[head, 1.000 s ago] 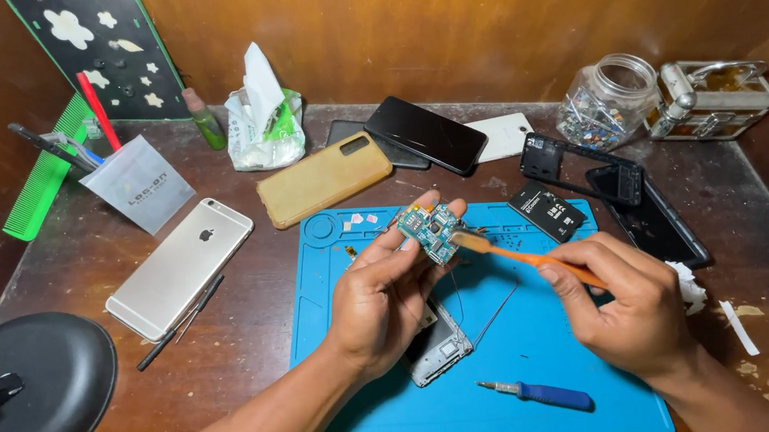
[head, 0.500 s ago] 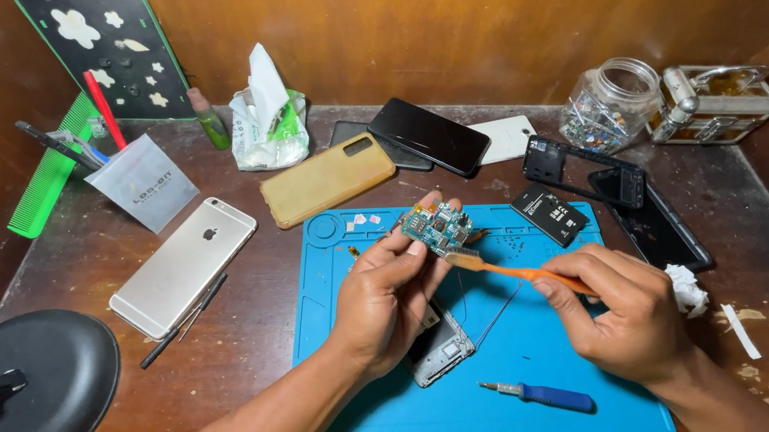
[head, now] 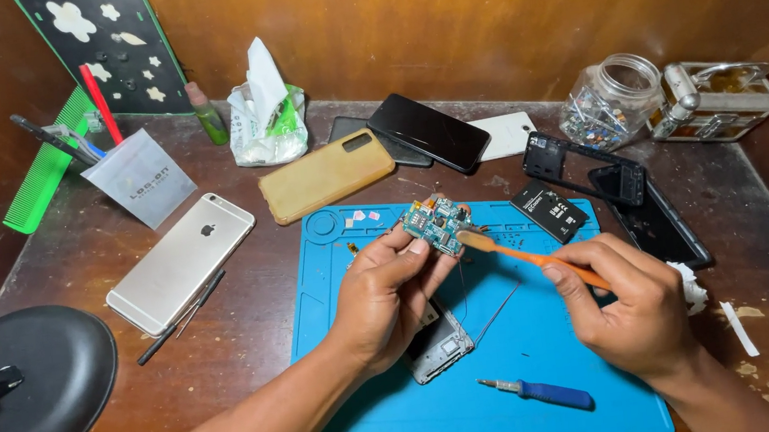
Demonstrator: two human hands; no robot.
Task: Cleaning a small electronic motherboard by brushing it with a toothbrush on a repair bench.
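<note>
My left hand (head: 384,293) holds a small green circuit board (head: 435,222) up over the blue work mat (head: 368,411), pinched between thumb and fingers. My right hand (head: 632,308) grips an orange toothbrush (head: 529,255), and its bristle head touches the board's right edge. Under my left hand an opened phone body (head: 440,345) lies on the mat, with thin red wires trailing from it. A blue-handled screwdriver (head: 545,393) rests near the mat's front edge.
On the wooden table lie a silver phone (head: 179,261), a tan-cased phone (head: 327,174), black phones (head: 428,132), a phone frame (head: 581,165), a battery (head: 550,211), a glass jar (head: 611,101), a metal case (head: 714,99), tissues (head: 267,114), a green comb (head: 47,172) and a black round base (head: 23,392).
The brush head has slid along the board toward its right edge, and both hands have shifted slightly lower and closer together. The board stays in my left hand.
</note>
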